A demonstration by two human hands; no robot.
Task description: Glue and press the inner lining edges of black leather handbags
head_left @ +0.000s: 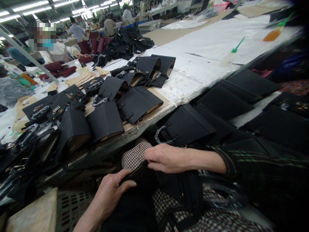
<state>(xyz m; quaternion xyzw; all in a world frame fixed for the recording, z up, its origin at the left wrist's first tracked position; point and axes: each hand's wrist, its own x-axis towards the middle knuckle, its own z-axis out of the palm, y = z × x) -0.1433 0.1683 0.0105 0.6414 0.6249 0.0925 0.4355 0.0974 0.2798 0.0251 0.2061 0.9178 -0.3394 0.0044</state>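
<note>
A black handbag [142, 199] lies across my lap, over checked cloth [136, 154]. My left hand [111, 188] pinches one end of its edge between thumb and fingers. At the other end of that edge, my right hand [166, 159] is closed, its fingertips pressed together on the black material. The stretch of edge between both hands is narrow and dark, and its details are hard to make out. To the right on my lap, a plastic-wrapped handle [224, 190] shows; whether it belongs to this bag I cannot tell.
Several black handbags [105, 119] stand along the near edge of the white worktable [198, 61]. More black bags [188, 124] are stacked at right. Glue bottles [229, 56] stand on the table. A plastic crate [73, 206] is at lower left. A co-worker [58, 53] sits across the table near maroon pieces [58, 69].
</note>
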